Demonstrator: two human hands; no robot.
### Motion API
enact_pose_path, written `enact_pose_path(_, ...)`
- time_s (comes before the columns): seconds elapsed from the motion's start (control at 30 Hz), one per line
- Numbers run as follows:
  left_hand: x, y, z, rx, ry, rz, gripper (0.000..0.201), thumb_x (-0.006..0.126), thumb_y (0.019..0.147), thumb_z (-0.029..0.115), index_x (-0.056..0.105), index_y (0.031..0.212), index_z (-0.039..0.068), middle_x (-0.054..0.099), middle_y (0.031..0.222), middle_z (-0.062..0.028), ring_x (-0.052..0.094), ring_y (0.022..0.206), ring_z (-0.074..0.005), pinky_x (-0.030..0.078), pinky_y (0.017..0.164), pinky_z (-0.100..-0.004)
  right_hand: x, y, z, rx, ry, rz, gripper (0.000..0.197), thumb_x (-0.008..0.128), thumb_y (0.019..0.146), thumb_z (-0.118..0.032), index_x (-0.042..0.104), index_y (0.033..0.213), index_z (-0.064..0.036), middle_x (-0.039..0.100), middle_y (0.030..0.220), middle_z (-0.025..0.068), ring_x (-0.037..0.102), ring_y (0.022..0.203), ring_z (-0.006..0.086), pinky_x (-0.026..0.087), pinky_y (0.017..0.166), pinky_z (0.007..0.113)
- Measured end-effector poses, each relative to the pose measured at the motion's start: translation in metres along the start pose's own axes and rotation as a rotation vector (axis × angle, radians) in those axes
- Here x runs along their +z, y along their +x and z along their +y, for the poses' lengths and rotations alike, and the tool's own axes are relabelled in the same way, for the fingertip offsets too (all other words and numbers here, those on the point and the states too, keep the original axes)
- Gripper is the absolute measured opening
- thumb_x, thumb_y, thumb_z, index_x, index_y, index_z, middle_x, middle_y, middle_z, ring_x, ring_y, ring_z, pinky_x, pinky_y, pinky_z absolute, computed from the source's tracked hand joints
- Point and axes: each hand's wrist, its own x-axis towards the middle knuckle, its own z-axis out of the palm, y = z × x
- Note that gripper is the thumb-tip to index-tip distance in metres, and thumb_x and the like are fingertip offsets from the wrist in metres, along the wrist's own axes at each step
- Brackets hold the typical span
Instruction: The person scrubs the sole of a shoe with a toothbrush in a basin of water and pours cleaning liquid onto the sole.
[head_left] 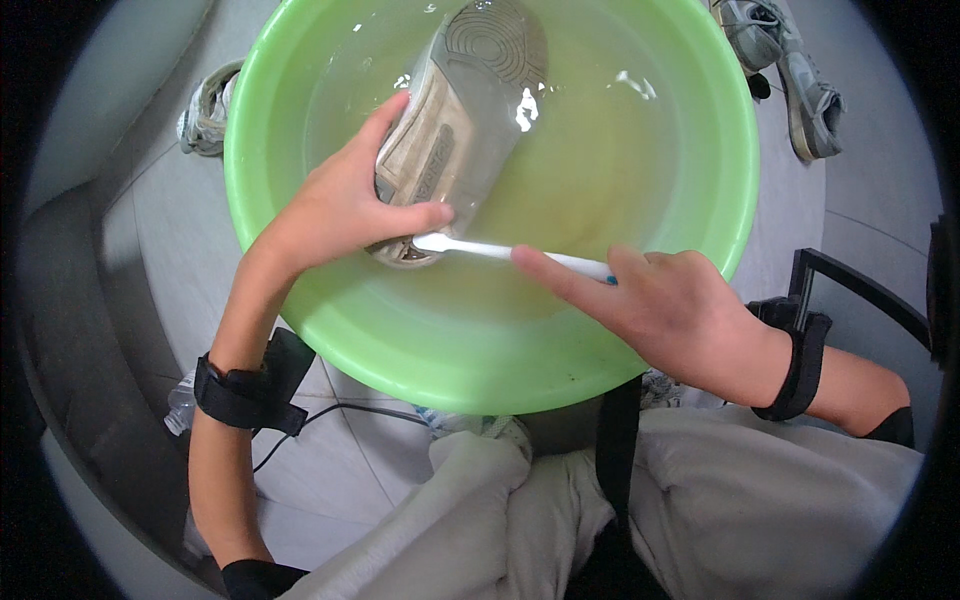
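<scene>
A worn beige shoe point(420, 170) with a grey patterned sole lies on its side, partly under the cloudy yellowish water of a big green basin point(300, 325). My left hand point(345, 195) grips it round the middle, thumb on the near part and fingers behind the upper side. In my right hand point(665, 300) is a white toothbrush point(480, 247), index finger stretched along its handle. Its head touches the near end of the shoe, just below my left thumb. The bristles face away and cannot be made out.
One shoe point(208, 110) stands on the tiled floor left of the basin, and grey sneakers point(812, 105) lie at the far right. A clear plastic bottle point(181, 405) and a black cable point(330, 408) are at the lower left. A black frame point(870, 285) rises at the right.
</scene>
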Motion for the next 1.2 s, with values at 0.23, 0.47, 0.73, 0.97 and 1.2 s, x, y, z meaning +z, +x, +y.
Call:
enact_pose_path(0.23,0.009,0.001,0.006,-0.002,-0.02,0.0,0.102,0.073,0.063,0.04,0.02,0.138,-0.004,0.044,0.126,-0.0261,0.051,0.111,-0.0333,0.04,0.093,-0.0352,-0.009,-0.001,0.016,0.012,0.286,-0.048,0.066,0.05,0.077,-0.001,0.035,0.138,-0.0203,0.047,0.06,0.0098,0.051,0.046,0.0209,0.042,0.044,0.032)
enact_pose_path(0.47,0.026,-0.001,0.023,-0.072,0.185,0.088,0.099,0.075,0.065,0.035,0.02,0.139,0.0,0.042,0.13,-0.0254,0.046,0.119,-0.0334,0.036,0.098,-0.0358,-0.039,-0.012,0.044,0.127,0.484,-0.173,0.056,0.05,0.076,0.004,0.045,0.13,-0.0087,0.052,0.061,0.0152,0.051,0.049,0.0272,0.042,0.051,0.036)
enact_pose_path(0.73,0.035,-0.004,0.033,-0.102,0.216,0.097,0.097,0.074,0.066,0.035,0.02,0.139,0.0,0.041,0.131,-0.0258,0.046,0.118,-0.0354,0.037,0.097,-0.0375,-0.016,-0.015,0.038,0.067,0.506,-0.101,0.051,0.054,0.076,0.001,0.049,0.126,-0.0084,0.05,0.061,0.0125,0.051,0.05,0.0243,0.042,0.05,0.035)
enact_pose_path(0.97,0.035,-0.006,0.03,-0.083,0.221,0.103,0.096,0.074,0.066,0.034,0.02,0.138,0.0,0.039,0.132,-0.0266,0.045,0.119,-0.0362,0.037,0.098,-0.0377,-0.021,-0.015,0.035,0.051,0.371,-0.06,0.055,0.054,0.075,0.0,0.047,0.129,-0.0103,0.051,0.06,0.0115,0.053,0.05,0.0241,0.043,0.05,0.034)
enact_pose_path(1.2,0.038,-0.007,0.032,-0.095,0.218,0.098,0.095,0.074,0.067,0.034,0.021,0.138,-0.001,0.038,0.133,-0.0258,0.045,0.119,-0.0351,0.036,0.098,-0.0377,-0.009,-0.022,0.028,0.044,0.424,-0.083,0.061,0.056,0.073,0.001,0.044,0.131,-0.0105,0.051,0.061,0.0101,0.053,0.049,0.0234,0.043,0.046,0.034)
